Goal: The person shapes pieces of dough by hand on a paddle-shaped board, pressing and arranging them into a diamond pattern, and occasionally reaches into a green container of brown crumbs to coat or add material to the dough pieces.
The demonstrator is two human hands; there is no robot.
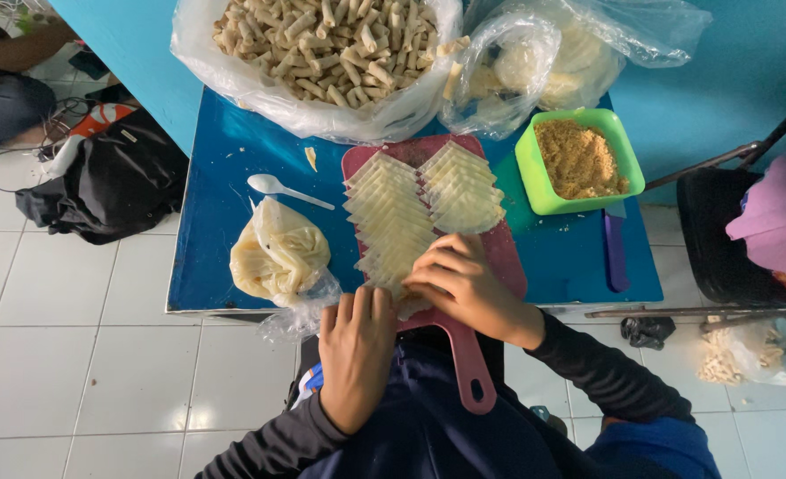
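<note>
Nearest the camera, the dark blue lap and black sleeves of the person fill the bottom edge. The left hand (356, 355) lies palm down, fingers together and pointing away, its fingertips resting on the near end of the wrapper stack; it pinches nothing that can be seen. The right hand (464, 282) comes in from the right with a bent wrist, fingers curled down and pressed onto the nearest pastry wrapper (408, 303), which lies under both hands at the near edge of the table. Whether the fingers hold a fold is hidden beneath them.

The wrapper sits on one reddish cutting board (508, 257) whose handle points back toward the person. On the board lie two overlapping rows of pale wrappers (393, 213), a long one on the left, a shorter one on the right.

Left of the board sits one knotted plastic bag of dough (278, 253), with one white spoon (282, 189) beyond it. Right of the board stand one green tub of brown crumbly filling (579, 160) and one purple-handled knife (616, 248).

At the far side of the blue table (216, 266), one large bag of finished rolls (322, 44) sits beside two clear bags of wrappers (544, 62). A black bag (109, 182) lies on the tiled floor to the left.
</note>
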